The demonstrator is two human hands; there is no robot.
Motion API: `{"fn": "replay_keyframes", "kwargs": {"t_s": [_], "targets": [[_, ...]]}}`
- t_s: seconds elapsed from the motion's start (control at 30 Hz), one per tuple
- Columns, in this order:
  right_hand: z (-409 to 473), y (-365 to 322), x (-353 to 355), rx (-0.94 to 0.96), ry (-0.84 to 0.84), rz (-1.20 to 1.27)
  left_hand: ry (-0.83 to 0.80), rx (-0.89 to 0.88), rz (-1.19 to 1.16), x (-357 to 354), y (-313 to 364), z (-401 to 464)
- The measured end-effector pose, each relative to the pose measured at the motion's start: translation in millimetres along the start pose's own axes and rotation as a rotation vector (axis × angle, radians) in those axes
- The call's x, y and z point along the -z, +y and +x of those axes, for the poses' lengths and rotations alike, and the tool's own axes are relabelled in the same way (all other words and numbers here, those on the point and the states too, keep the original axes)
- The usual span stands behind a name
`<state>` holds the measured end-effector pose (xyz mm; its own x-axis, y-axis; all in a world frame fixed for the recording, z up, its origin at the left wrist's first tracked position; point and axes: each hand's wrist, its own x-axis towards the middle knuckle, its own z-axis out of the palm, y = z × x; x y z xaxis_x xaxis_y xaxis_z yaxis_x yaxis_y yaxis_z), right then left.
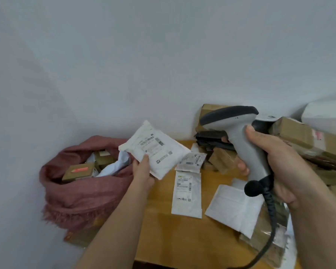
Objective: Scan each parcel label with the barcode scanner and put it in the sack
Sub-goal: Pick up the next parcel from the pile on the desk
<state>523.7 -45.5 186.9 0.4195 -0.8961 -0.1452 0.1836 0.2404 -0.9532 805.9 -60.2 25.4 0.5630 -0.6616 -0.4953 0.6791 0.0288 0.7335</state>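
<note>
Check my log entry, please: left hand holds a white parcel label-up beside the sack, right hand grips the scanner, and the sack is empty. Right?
One error: the sack is not empty; the head view shows parcels inside. The left hand does hold the white parcel label-up, and the right hand grips the scanner.

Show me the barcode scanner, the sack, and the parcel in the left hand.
barcode scanner (pixel 246 144): head view, on its grey handle.
sack (pixel 76 199): head view, on its red cloth side.
white parcel (pixel 159 152): head view, on its labelled face.

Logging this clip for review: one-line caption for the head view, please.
Left hand holds a white labelled parcel beside the red sack; right hand grips the barcode scanner.
</note>
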Motion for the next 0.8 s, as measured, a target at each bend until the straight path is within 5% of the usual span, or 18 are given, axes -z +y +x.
{"fn": "replay_keyframes", "kwargs": {"t_s": [0.17, 0.27, 0.33, 0.4, 0.47, 0.53, 0.6, 0.73, 0.8], "targets": [[24, 26, -31, -0.082, -0.044, 0.014, 0.265, -0.108, -0.124, 55, 66, 32], [33, 46, -45, -0.117, -0.028, 0.016, 0.227, -0.017, -0.118, 85, 105, 63], [37, 60, -50, -0.132, 0.007, 0.0, 0.191, 0.083, -0.002, 93, 117, 76], [42, 72, -52, -0.149, 0.063, -0.019, 0.356, 0.092, 0.246, 91, 106, 81], [46, 85, -49, -0.173, 0.136, -0.044, 0.564, -0.162, 0.612, 84, 75, 78], [49, 100, -40, -0.212, 0.215, -0.076, 0.407, -0.467, 0.805, 74, 32, 70], [51, 115, -26, -0.255, 0.288, -0.086, 0.09, -0.563, 1.032, 66, -20, 65], [52, 140, -2, -0.301, 0.364, -0.063, -0.546, -0.271, 1.499, 68, -122, 63], [55, 149, 6, -0.326, 0.378, -0.05, -0.726, -0.064, 1.695, 83, -161, 61]]}}
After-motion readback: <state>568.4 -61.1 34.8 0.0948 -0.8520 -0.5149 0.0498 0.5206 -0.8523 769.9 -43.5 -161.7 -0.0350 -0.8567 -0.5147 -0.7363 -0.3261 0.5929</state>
